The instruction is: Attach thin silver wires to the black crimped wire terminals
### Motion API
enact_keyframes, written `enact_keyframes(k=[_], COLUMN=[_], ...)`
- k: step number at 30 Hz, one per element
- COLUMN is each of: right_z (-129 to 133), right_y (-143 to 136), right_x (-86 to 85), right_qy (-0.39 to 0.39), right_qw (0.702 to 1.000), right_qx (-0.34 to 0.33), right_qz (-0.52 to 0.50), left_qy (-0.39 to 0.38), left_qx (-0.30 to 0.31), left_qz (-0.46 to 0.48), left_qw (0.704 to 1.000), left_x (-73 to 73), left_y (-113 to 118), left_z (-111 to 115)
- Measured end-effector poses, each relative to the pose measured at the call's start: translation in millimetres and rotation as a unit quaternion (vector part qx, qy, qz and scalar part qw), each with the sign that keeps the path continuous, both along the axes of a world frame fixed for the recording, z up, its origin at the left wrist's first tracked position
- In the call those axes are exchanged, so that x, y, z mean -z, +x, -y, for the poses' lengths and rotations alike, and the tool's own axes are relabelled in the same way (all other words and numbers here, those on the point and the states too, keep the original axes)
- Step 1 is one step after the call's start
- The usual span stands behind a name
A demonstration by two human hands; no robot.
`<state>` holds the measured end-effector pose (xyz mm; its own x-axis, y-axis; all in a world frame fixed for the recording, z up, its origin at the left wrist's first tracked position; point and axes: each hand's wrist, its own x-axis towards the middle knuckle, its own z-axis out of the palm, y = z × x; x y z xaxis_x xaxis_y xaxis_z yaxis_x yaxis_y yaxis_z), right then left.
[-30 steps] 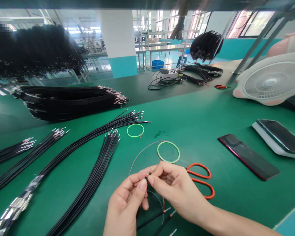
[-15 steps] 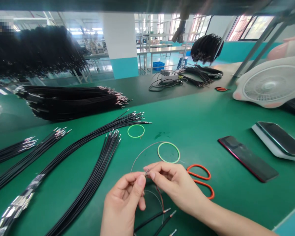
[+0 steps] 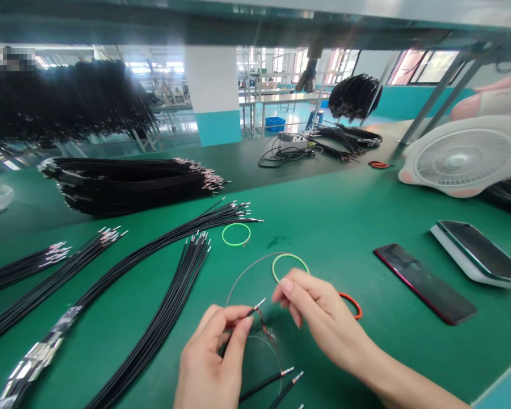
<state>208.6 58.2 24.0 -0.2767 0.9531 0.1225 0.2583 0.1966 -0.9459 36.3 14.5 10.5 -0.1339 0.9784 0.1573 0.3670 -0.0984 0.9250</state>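
Between thumb and forefinger, my left hand point(image 3: 215, 355) pinches a thin black cable point(image 3: 252, 311) with its stripped, silvery tip pointing up and right. A reddish-brown twisted strand point(image 3: 263, 324) hangs from just below that tip. To the right, my right hand point(image 3: 319, 312) is apart from the cable, thumb and fingers drawn together; whatever they hold, if anything, is hidden. Behind it lies a green ring point(image 3: 290, 256) of wire, partly covered. An orange scissors handle point(image 3: 355, 305) shows past the wrist. Below my hands lie more black cable ends point(image 3: 281, 375).
Bundles of black cables point(image 3: 157, 318) spread over the left of the green table point(image 3: 332, 227). A smaller green ring point(image 3: 236, 234) lies mid-table. On the right are a dark phone point(image 3: 426, 284), another device on a white stand point(image 3: 481, 250) and a white fan point(image 3: 460, 159). A thick cable coil point(image 3: 128, 187) sits behind.
My right hand has moved off the cable tip to the right and now covers more of the scissors. The tip in my left hand has come into view. The camera has tilted slightly up.
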Motion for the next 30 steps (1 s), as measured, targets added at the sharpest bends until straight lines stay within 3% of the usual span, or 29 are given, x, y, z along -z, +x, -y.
enact_keyframes(k=[3,6,9,16,25,30], right_z=[-1.0,-0.6,0.0,1.6,3.1,3.8], right_y=[-3.3,-8.9,-12.3,-11.0,-4.9,-6.2], right_x=[1.0,3.6,4.3,-0.2,-0.8,-0.8], right_qy=[-0.237,-0.312,-0.329,-0.307,-0.314,-0.332], right_qw=[0.956,0.92,0.914,0.932,0.928,0.924], right_qx=[-0.136,-0.162,-0.147,-0.121,-0.127,-0.11], right_qz=[-0.104,-0.175,-0.187,-0.15,-0.153,-0.152], left_qy=[0.124,0.271,0.353,0.376,0.364,0.382], left_qx=[0.079,0.166,0.182,0.197,0.199,0.184], left_qz=[-0.139,-0.224,-0.249,-0.263,-0.272,-0.265], left_qw=[0.979,0.921,0.883,0.866,0.868,0.866], left_x=[-9.9,-13.2,-5.5,14.0,17.1,7.6], left_y=[-13.7,-22.8,-26.3,-31.6,-34.2,-28.6], left_z=[-1.7,-1.6,0.1,2.2,6.4,5.3])
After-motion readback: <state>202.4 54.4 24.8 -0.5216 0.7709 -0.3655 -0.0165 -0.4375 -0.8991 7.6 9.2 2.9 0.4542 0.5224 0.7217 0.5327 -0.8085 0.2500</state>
